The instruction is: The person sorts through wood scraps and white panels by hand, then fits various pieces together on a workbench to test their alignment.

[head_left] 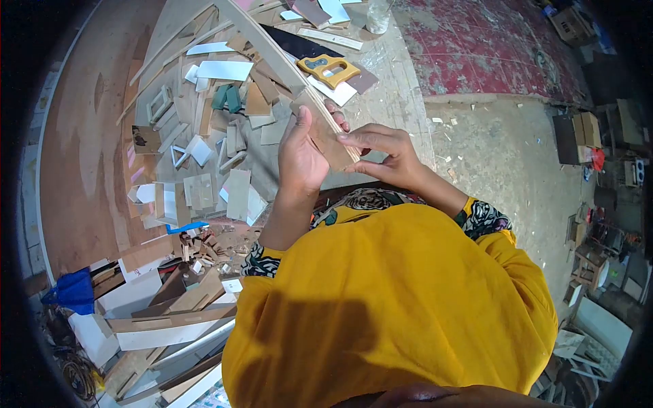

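A long, thin wooden strip (275, 60) runs from the top of the view down to my hands. Against its near end lies a small brown board piece (330, 144). My left hand (303, 155) is closed around the strip and the board piece, its thumb on the near side and its fingertips showing beyond. With thumb and fingers, my right hand (388, 151) pinches the near end of the strip and the board's corner. Just past the hands, a hand saw with a yellow handle (330, 70) rests on the worktable (391, 81).
Offcuts, white pieces (224, 70) and small wooden frames (160, 104) cover the table to the left. A clear jar (377, 16) stands at the back. Scrap boards (170, 319) pile up at lower left. Boxes (586, 129) line the right side.
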